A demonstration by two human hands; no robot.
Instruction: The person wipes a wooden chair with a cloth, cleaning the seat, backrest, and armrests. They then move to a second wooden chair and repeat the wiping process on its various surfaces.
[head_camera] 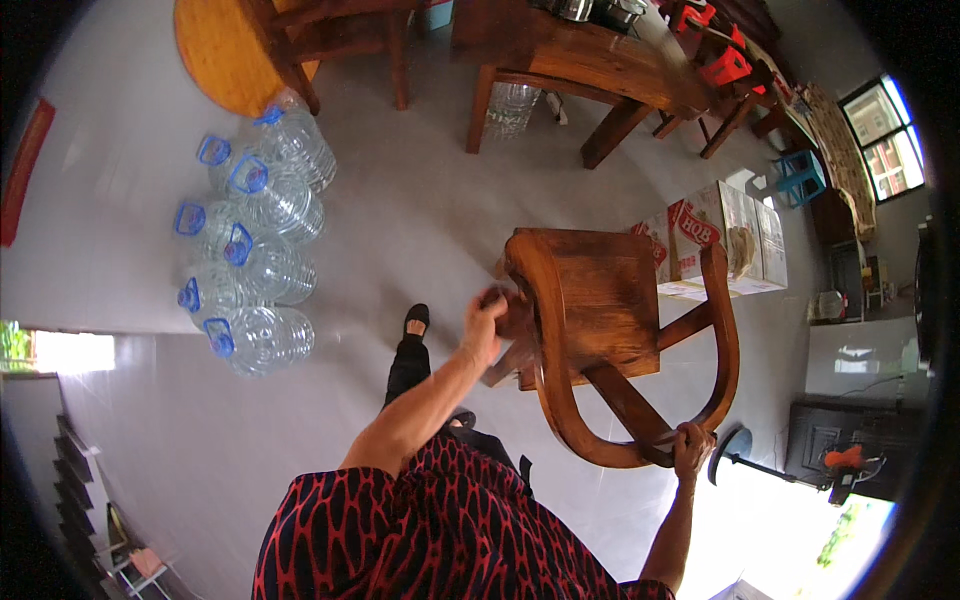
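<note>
A brown wooden armchair point(600, 300) with a curved back and arm rail stands on the floor before me. My right hand point(691, 448) grips the curved rail at its near right bend. At the chair's left side my left hand point(482, 326) is closed around a blurred dark brown thing point(514, 316), possibly a cloth. That thing overlaps the left arm of the chair, and whether it touches the wood is unclear. The flat seat faces up, and a slanted back slat runs from it to the rail.
Several large clear water bottles point(277, 262) with blue caps stand to the left. Cardboard boxes point(720, 240) sit just beyond the chair. A heavy wooden table point(600, 56) is ahead, a blue stool point(801, 178) farther right. A fan-like stand point(780, 469) is near the bright doorway.
</note>
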